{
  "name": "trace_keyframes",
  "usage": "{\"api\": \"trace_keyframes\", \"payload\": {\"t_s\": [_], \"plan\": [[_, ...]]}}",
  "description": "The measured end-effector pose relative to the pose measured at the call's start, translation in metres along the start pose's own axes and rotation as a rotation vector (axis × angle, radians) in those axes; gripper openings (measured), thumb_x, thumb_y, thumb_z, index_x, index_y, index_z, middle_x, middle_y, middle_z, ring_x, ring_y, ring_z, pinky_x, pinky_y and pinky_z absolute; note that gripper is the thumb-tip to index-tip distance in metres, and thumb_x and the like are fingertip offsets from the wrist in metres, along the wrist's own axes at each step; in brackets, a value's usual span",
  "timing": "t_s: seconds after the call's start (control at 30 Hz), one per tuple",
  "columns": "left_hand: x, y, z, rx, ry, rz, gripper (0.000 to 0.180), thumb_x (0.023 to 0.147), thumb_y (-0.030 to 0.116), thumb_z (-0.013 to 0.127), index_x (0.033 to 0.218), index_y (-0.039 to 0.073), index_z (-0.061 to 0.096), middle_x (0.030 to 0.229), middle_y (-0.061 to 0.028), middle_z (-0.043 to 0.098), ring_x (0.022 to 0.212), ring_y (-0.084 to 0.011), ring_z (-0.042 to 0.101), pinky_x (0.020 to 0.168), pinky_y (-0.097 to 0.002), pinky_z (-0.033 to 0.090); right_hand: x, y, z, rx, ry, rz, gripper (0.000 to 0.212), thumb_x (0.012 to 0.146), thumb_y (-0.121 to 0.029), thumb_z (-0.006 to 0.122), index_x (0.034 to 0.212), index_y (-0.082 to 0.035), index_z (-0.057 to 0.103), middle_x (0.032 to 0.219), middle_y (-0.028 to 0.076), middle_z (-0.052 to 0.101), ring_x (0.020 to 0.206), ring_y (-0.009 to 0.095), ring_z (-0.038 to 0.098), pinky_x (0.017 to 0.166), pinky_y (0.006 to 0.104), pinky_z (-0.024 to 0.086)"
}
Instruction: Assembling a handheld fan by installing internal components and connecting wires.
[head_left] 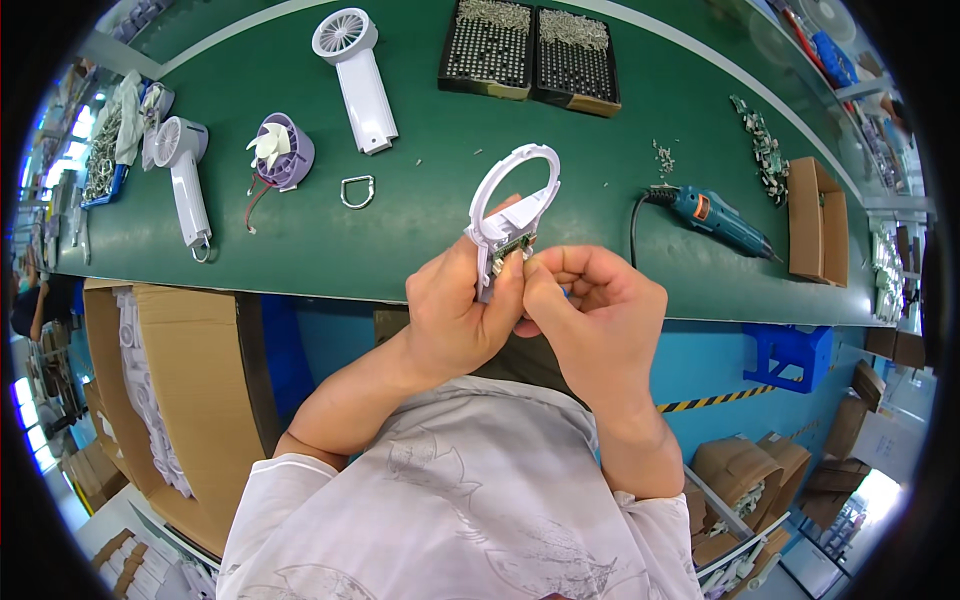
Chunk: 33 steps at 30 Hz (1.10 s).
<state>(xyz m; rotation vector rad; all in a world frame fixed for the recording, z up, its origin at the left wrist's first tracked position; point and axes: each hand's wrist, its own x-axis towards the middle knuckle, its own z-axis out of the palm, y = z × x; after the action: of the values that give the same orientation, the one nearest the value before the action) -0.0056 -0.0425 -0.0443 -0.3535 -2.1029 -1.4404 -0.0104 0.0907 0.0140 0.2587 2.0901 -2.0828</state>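
Note:
My left hand is closed around the lower part of a pale lavender fan housing half, its open ring pointing up and away from me. A small green circuit board sits inside the housing, just below the ring. My right hand is pinched together at the board's right side, fingertips close to my left thumb. Whatever lies between those fingertips is too small to tell; a speck of blue shows by the curled fingers. Both hands are over the near edge of the green workbench.
Farther left are two white handheld fans, a purple fan motor unit with red wire, and a wire loop. Black screw trays stand at the back. An electric screwdriver and cardboard box lie right.

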Motion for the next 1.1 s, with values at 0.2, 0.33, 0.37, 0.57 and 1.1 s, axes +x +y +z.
{"api": "trace_keyframes", "payload": {"t_s": [0.2, 0.33, 0.37, 0.57, 1.1], "plan": [[0.0, 0.003, 0.002, -0.022, 0.016, -0.081, 0.031, 0.094, 0.001, 0.063, 0.123, -0.01, 0.061, 0.084, -0.0124, 0.07, 0.067, -0.0143, 0.067, 0.062, -0.0278, 0.054, 0.002, 0.0, 0.0, 0.09, -0.021, -0.034, 0.01, 0.086, 0.001, 0.071, 0.094, 0.007, 0.07, 0.08, 0.005, 0.072, 0.071, 0.006, 0.066, 0.065, 0.0199, 0.055], [0.008, 0.011, 0.0, -0.093, 0.05, -0.323, 0.015, 0.098, 0.007, 0.061, 0.107, -0.005, 0.064, 0.08, -0.008, 0.068, 0.066, -0.0082, 0.063, 0.058, -0.0254, 0.051, 0.007, 0.004, 0.002, 0.189, -0.104, -0.028, 0.015, 0.087, 0.004, 0.068, 0.101, 0.009, 0.07, 0.091, 0.008, 0.07, 0.077, 0.01, 0.069, 0.07, 0.0229, 0.058], [0.01, 0.012, -0.001, -0.083, 0.061, -0.318, 0.015, 0.098, 0.007, 0.061, 0.107, -0.005, 0.064, 0.08, -0.008, 0.068, 0.066, -0.0082, 0.063, 0.058, -0.0254, 0.051, 0.008, 0.004, 0.003, 0.151, -0.113, -0.073, 0.019, 0.087, 0.006, 0.067, 0.105, 0.01, 0.069, 0.098, 0.009, 0.068, 0.083, 0.013, 0.069, 0.073, 0.0242, 0.059], [0.018, 0.011, -0.003, -0.441, 0.176, -0.674, 0.019, 0.103, 0.017, 0.057, 0.098, -0.001, 0.064, 0.079, -0.0001, 0.067, 0.069, -0.0036, 0.059, 0.061, -0.0228, 0.048, 0.012, 0.009, 0.01, 0.083, -0.217, -0.309, 0.035, 0.084, 0.011, 0.067, 0.119, 0.01, 0.064, 0.114, 0.012, 0.059, 0.101, 0.018, 0.066, 0.085, 0.0272, 0.059], [0.016, 0.0, 0.0, -0.755, 0.245, -0.688, 0.028, 0.107, 0.021, 0.048, 0.118, -0.002, 0.058, 0.093, -0.0165, 0.072, 0.081, -0.0217, 0.072, 0.073, -0.0341, 0.06, -0.002, 0.025, 0.038, -0.438, 0.144, -0.876, 0.037, 0.075, 0.014, 0.074, 0.11, 0.003, 0.067, 0.103, 0.014, 0.067, 0.095, 0.024, 0.069, 0.08, 0.0307, 0.06]]}}
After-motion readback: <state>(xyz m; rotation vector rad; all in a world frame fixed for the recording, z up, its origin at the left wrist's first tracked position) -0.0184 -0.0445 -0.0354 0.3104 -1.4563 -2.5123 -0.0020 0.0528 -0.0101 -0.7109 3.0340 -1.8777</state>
